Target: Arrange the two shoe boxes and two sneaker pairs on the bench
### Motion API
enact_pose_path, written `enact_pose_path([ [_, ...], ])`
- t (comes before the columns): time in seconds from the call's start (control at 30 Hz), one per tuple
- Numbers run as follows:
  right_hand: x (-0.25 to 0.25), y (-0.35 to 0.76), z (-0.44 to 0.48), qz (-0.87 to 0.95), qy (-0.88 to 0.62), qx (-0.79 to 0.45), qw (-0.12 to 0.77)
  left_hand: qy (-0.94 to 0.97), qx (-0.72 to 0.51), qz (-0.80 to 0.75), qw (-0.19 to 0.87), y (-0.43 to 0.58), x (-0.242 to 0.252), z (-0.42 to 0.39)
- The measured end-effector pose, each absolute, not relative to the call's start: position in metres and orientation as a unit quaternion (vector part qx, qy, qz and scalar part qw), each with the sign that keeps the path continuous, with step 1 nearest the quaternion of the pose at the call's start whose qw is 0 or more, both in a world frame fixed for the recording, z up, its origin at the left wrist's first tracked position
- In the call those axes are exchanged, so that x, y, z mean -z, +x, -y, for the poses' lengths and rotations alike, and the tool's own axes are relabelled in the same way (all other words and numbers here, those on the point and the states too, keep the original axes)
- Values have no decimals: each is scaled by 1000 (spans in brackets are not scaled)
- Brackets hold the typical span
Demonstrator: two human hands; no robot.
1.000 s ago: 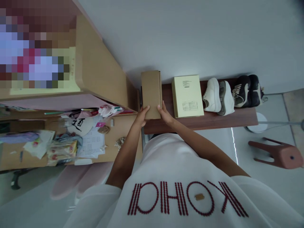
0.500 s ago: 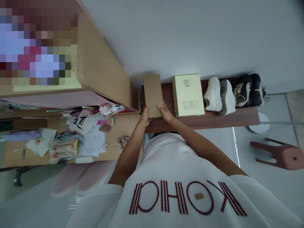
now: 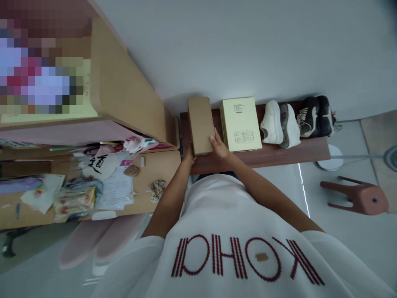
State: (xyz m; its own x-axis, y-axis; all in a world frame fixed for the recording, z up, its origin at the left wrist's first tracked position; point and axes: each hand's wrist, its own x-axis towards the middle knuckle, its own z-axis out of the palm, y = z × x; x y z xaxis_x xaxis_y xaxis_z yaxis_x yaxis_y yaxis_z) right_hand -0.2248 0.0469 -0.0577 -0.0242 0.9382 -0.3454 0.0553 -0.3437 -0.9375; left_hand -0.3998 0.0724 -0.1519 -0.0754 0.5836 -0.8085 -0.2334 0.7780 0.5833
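Brown rectangular cardboard box (image 3: 200, 124) was at the left end of a dark brown wooden bench (image 3: 313, 151); couldn't tell if its base rested there. Bare bench strips showed along its left side and near end; narrow gap on the right. Pale grey wall (image 3: 232, 49) just behind far end.

Both hands had hold of the box, spread about its width. Right hand (image 3: 221, 145): thumb on top face, fingers against right side. Left hand (image 3: 189, 154): at near left corner, fingers partly hidden.

Pale yellow lidded box (image 3: 242, 124) stood just right, limiting room that way. Beyond it: white sneakers (image 3: 272, 123), then black-and-white sneakers (image 3: 313, 118). Tan wooden side panel (image 3: 130, 87) bounded the left, above a cluttered tan desk (image 3: 164, 161). Reddish-brown plastic stool (image 3: 369, 199) stood well apart, right.
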Motion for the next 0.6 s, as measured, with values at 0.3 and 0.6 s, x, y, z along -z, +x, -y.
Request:
enact_pose_path([
  [0.3, 61, -180, -34, 462, -632, -490, 384, 101, -352, -624, 690, -422, 133, -55],
  [0.6, 74, -185, -46, 420, -662, -517, 345, 139, -443, -599, 652, -434, 111, -47],
])
